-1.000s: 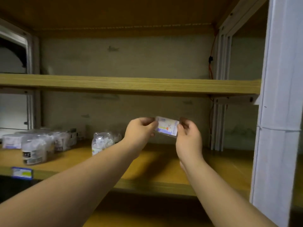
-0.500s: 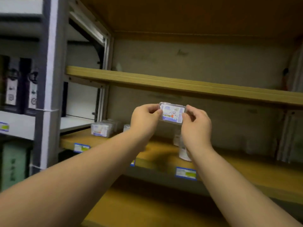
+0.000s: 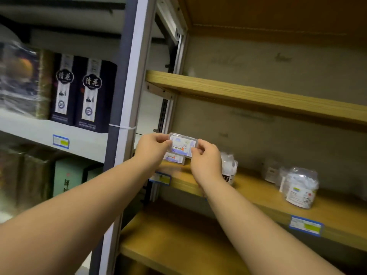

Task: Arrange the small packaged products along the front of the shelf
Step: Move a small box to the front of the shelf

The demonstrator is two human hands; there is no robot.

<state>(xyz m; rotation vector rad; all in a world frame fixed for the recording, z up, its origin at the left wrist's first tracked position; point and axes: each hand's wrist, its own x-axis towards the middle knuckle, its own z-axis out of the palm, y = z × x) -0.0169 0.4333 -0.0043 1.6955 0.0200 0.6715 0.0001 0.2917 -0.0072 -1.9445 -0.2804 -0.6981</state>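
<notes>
Both hands, left hand and right hand, pinch the packet, now carried leftward above the shelf front, ready for placement.

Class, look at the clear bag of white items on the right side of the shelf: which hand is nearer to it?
Right. The right hand is closer to the bag; the left hand is farther left, beyond the small box.

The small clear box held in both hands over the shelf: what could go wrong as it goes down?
1. The small clear box is only pinched at its ends by the left hand and right hand; it could slip.
2. A similar box lies directly below, so it may get knocked.
3. The right wrist sits close to the white tub and might nudge it.
</notes>
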